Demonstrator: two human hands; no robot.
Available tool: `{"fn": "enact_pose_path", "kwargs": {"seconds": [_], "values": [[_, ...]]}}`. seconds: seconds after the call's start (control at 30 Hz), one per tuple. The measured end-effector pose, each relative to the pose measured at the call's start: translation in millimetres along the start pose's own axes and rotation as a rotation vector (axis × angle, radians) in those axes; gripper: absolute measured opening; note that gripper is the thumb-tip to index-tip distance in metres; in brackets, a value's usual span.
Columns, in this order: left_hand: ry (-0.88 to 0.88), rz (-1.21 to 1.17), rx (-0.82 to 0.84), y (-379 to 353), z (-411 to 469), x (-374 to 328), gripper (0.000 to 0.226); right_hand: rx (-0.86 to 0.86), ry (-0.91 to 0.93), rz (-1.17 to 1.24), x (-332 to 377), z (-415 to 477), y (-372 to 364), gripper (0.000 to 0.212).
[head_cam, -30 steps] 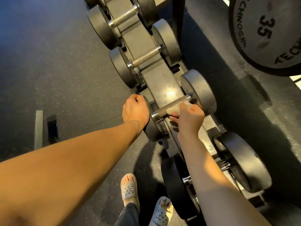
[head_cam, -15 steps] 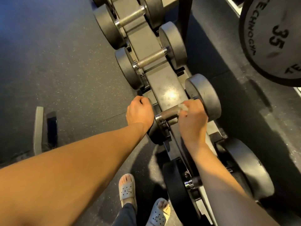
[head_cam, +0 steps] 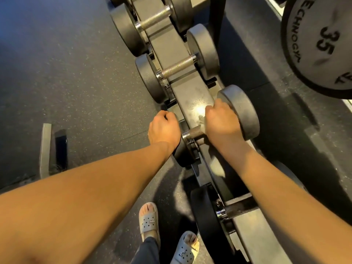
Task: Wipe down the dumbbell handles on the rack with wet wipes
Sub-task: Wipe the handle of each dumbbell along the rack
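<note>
A grey dumbbell rack (head_cam: 192,96) runs from the top of the view down to the lower right and carries several dumbbells. My right hand (head_cam: 221,122) wraps around the knurled metal handle (head_cam: 193,132) of the middle dumbbell, close to its right head (head_cam: 242,111). A small edge of the white wet wipe (head_cam: 201,118) shows at my fingers; the rest is hidden under the hand. My left hand (head_cam: 163,128) grips the top of that dumbbell's left head (head_cam: 182,153). Farther up the rack lies another dumbbell with a bare handle (head_cam: 178,66).
A large weight plate marked 35 (head_cam: 320,44) hangs at the upper right. A bigger dumbbell (head_cam: 207,218) lies on the rack near my sandalled feet (head_cam: 148,220). A grey and black bar (head_cam: 45,149) lies on the dark speckled rubber floor at the left.
My right hand has slid along the handle from its middle to the right head, and now covers most of the wipe. My left hand has stayed on the left head.
</note>
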State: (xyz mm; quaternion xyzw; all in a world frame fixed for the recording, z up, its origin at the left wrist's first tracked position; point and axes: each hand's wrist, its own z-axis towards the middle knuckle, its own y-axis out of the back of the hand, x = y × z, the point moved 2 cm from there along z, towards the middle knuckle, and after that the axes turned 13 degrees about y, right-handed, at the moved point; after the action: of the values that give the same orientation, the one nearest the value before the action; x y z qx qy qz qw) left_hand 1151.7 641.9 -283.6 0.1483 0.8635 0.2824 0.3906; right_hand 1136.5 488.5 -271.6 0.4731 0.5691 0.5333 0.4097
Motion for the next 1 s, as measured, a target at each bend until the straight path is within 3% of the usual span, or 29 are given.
{"fn": "enact_pose_path", "kwargs": {"seconds": [0.1, 0.2, 0.33, 0.47, 0.7, 0.83, 0.9, 1.0], "values": [[-0.004, 0.011, -0.005, 0, -1, 0, 0.028, 0.124, 0.015, -0.009, 16, 10, 4, 0.024], [-0.005, 0.035, -0.013, -1, 1, 0, 0.028, 0.134, 0.264, 0.109, 44, 0, -6, 0.017], [-0.01, 0.034, -0.017, -2, 3, 0, 0.028, 0.136, 0.393, 0.298, 28, -12, -11, 0.018], [-0.017, 0.024, -0.005, -2, 3, 1, 0.028, 0.197, 0.513, 0.048, 16, -3, -3, 0.019], [-0.024, 0.018, 0.002, -1, 2, 1, 0.027, 0.362, 0.394, -0.524, -8, 25, 20, 0.023], [-0.025, 0.015, 0.007, -1, 2, 1, 0.027, 0.33, 0.25, -0.381, 12, 19, 8, 0.009], [-0.021, 0.014, 0.008, -2, 1, 1, 0.027, 0.157, 0.222, -0.232, 18, 14, 6, 0.017], [-0.012, 0.028, -0.007, -1, 1, 1, 0.026, 0.175, 0.266, 0.096, 35, -2, -3, 0.018]]}}
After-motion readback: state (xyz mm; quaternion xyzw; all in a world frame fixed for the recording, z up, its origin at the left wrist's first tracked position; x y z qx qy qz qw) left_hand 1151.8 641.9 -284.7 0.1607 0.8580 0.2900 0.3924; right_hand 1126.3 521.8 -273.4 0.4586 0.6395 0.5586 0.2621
